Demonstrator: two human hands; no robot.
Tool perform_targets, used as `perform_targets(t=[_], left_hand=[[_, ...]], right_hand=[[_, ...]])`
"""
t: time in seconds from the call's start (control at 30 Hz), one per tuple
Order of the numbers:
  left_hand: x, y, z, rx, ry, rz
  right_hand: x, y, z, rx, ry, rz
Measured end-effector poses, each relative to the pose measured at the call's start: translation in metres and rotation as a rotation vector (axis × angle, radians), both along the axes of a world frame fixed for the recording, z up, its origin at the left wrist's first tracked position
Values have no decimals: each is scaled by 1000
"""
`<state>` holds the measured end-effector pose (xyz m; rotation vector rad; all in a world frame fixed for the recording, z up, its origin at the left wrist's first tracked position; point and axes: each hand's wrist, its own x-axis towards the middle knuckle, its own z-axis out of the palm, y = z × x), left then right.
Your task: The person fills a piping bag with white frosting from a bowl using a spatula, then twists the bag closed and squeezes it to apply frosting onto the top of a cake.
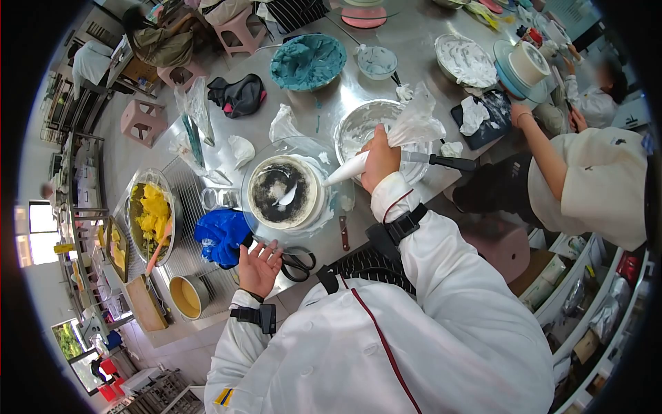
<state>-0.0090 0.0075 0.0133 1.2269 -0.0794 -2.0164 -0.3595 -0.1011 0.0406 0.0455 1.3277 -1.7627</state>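
Observation:
My right hand (379, 162) is closed around a piping bag (348, 169) filled with white cream. The bag's tip points left at the side of a round white form (289, 192) with a dark, worn top and a white smear on it. This form stands on a clear glass turntable (258, 155), with white cream around its base. Palm up and fingers spread, my left hand (261, 268) is held by the turntable's near edge, holding nothing. Just behind the right hand are a bowl (343, 141) smeared with white cream and a black-handled spatula (452, 162).
A bowl of teal cream (308, 62) sits at the back, and a bowl of yellow cream (152, 214) at left. Close to my left hand lie black scissors (298, 264) and a blue bag (222, 234). At right, another person (586, 179) stands beside the table.

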Motion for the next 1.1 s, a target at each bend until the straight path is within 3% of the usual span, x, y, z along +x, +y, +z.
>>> perform_targets(t=[0.1,0.17,0.3,0.4,0.5,0.7,0.77,1.0,1.1], left_hand=[[4,0,-8,-51,-39,93],[1,-1,1,24,9,-75],[5,-1,-8,-29,-12,-85],[3,-2,-8,-49,-102,39],[1,-4,0,50,-48,-103],[-5,-6,6,12,-45,67],[-10,-6,17,65,10,-79],[2,-5,-2,13,-61,10],[-1,-3,6,67,-47,-102]], right_hand=[[0,0,2,0,-4,-12],[0,-1,1,-14,1,-9],[0,-1,0,-8,7,7],[0,-2,0,-16,-9,-3],[0,-2,0,-14,-3,-5],[-1,-3,-2,-45,-10,-5],[-1,-3,-3,-44,-4,-5],[0,-3,1,-37,-6,-1],[1,-3,1,-19,7,1]])
